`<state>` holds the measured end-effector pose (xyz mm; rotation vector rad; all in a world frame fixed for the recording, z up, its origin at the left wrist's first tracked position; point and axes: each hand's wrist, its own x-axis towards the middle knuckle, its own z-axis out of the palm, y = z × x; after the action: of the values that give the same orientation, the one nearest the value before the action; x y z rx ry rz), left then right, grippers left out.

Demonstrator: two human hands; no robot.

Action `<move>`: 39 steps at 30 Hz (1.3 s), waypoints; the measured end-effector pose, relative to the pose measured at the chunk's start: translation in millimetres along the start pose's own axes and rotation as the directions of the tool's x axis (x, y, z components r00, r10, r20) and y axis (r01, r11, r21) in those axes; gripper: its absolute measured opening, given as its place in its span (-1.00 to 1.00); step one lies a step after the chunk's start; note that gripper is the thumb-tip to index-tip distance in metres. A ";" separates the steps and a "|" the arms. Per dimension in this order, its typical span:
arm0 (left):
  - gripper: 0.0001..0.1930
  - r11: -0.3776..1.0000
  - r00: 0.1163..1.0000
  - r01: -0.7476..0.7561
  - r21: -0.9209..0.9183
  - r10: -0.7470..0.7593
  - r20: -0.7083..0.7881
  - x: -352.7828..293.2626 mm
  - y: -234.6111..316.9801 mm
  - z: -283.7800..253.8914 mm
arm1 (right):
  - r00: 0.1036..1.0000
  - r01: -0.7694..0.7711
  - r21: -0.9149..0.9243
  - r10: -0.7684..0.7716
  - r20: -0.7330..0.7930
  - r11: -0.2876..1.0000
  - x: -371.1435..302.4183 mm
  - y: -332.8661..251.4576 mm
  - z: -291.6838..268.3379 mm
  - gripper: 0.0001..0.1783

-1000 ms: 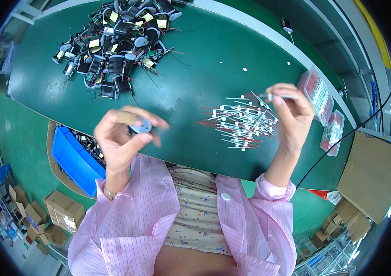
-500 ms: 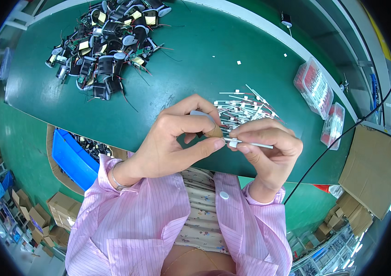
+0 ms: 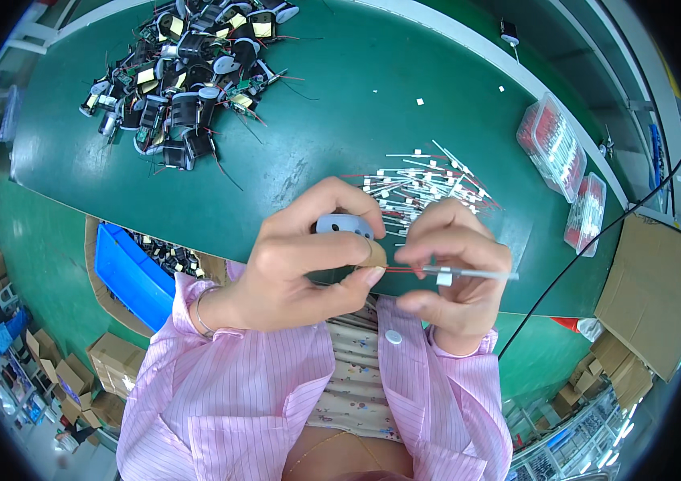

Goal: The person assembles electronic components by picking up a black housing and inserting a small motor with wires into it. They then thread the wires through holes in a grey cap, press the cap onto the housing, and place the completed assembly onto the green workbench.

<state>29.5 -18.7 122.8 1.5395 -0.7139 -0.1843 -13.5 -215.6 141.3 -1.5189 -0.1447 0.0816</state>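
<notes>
My left hand (image 3: 300, 260) is closed around a small black device with a grey end cap (image 3: 344, 225) that has round holes. Its thumb and index finger pinch by a tan patch on the device, where thin red wires (image 3: 401, 270) come out to the right. Those wires lead to a thin white stick-like part with a square white tab (image 3: 444, 276). Around that stick is my right hand (image 3: 461, 268), its thumb apart from the fingers; contact with the wire is too blurred to make out. Beyond it lies a pile of similar white sticks with red wires (image 3: 417, 188).
A large heap of black devices with wires (image 3: 188, 80) covers the far left of the green table (image 3: 316, 128). Clear plastic boxes of sticks (image 3: 551, 148) stand at the right, near a black cable (image 3: 573, 256). A blue bin (image 3: 128, 276) sits in a carton below the left edge.
My right thumb and fingers have spread from their pinch on the white stick. The stick has shifted right, and red wire now shows between it and my left fingertips.
</notes>
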 end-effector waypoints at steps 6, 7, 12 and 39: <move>-0.79 0.990 0.994 -0.107 0.093 0.103 0.046 -0.9 0.7 -4.3 | 0.977 0.169 -0.151 -0.186 -0.103 0.974 -2.0 0.3 6.0 -0.80; -0.68 0.996 0.997 -0.069 0.054 0.067 0.027 -1.1 1.8 -5.2 | 0.971 0.128 -0.102 -0.146 -0.191 0.986 -2.7 -0.5 7.4 -0.84; -0.53 0.992 0.989 -0.123 -0.013 0.122 -0.083 -10.9 -8.0 10.4 | 0.966 0.077 0.163 -0.033 -0.255 0.984 -1.8 -9.6 19.8 -0.87; -0.60 0.934 0.946 -0.317 0.164 0.324 -0.023 -10.0 -11.1 0.3 | 0.957 0.284 -0.499 -0.276 0.092 0.818 5.1 -36.5 25.7 -0.81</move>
<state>25.0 -14.3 109.2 1.5465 -0.9474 0.1587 -13.5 -191.4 179.1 -2.0102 -0.4300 -0.1990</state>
